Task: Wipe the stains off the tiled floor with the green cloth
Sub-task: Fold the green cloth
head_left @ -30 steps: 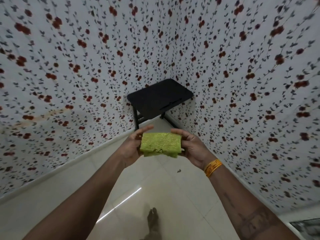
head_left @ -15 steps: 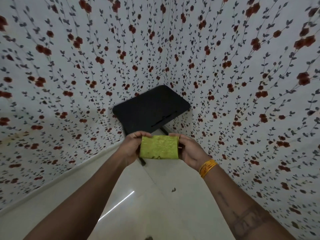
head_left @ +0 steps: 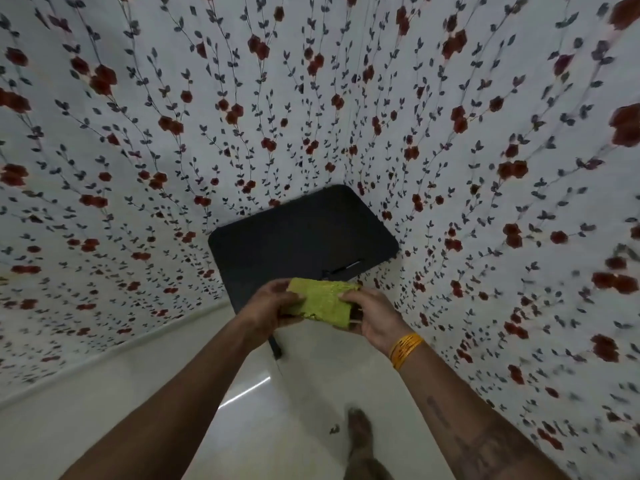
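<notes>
A folded green cloth (head_left: 320, 301) is held in front of me at chest height, above the pale tiled floor (head_left: 263, 427). My left hand (head_left: 268, 306) grips its left side and my right hand (head_left: 372, 315) grips its right side, thumb over the top. A small dark stain (head_left: 334, 429) lies on the floor tile below, just left of my bare foot (head_left: 358, 426).
A low black table (head_left: 301, 237) stands in the corner just beyond my hands, one leg (head_left: 276, 348) reaching the floor. Floral-patterned walls (head_left: 138, 168) close in on left and right. Orange bangles (head_left: 405, 348) circle my right wrist.
The view has moved closer to the black table. My right thumb has come over the top of the cloth, and my foot has come into view at the bottom.
</notes>
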